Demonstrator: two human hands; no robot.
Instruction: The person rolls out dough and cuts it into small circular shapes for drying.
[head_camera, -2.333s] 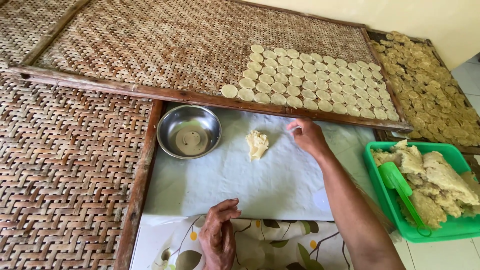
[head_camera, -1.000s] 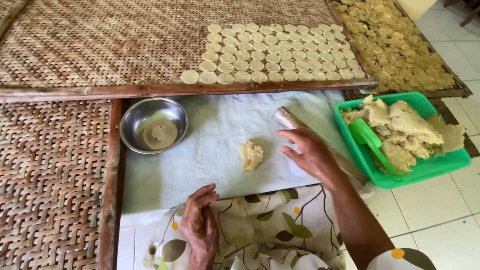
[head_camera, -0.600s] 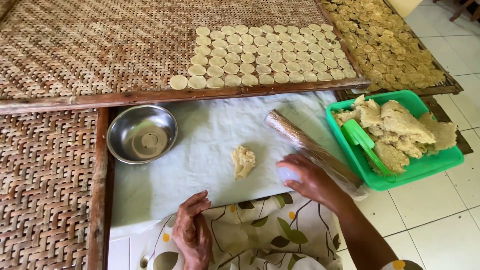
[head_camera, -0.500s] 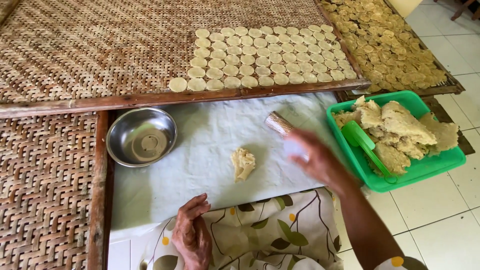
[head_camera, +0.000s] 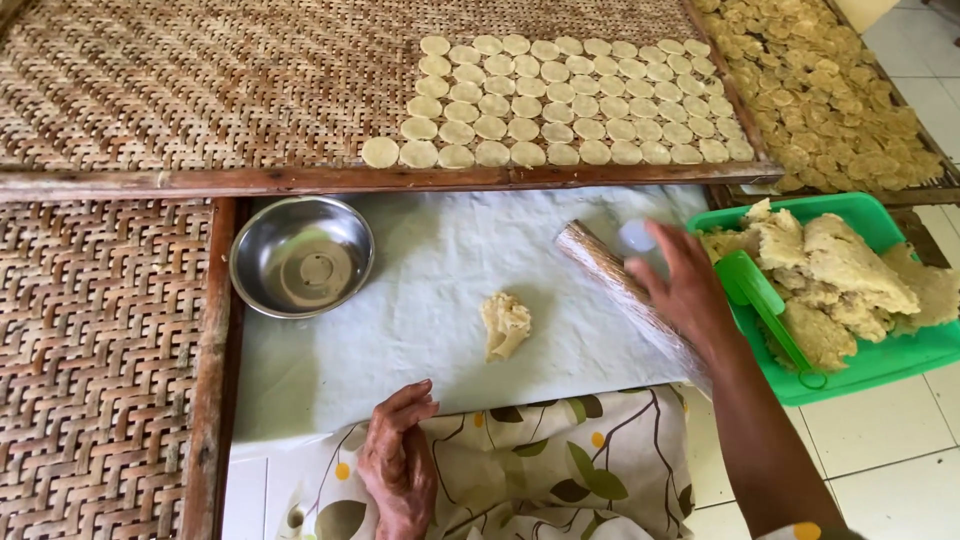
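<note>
Home cracker workshop — woven drying trays (head_camera: 150, 90)

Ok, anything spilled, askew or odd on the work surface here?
Nothing spilled. The rolling pin lies diagonally by the right hand; the dough lump sits alone on the pale sheet.

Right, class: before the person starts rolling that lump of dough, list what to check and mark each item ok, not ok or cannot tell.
1. Dough lump lies free on the pale sheet: ok.
2. Right hand has hold of the rolling pin: cannot tell, it is over the pin.
3. Left hand steadies the sheet's near edge: ok.
4. Metal bowl stands apart from the dough: ok.
5. Green tray sits clear of the pin: not ok, close beside it.
</note>
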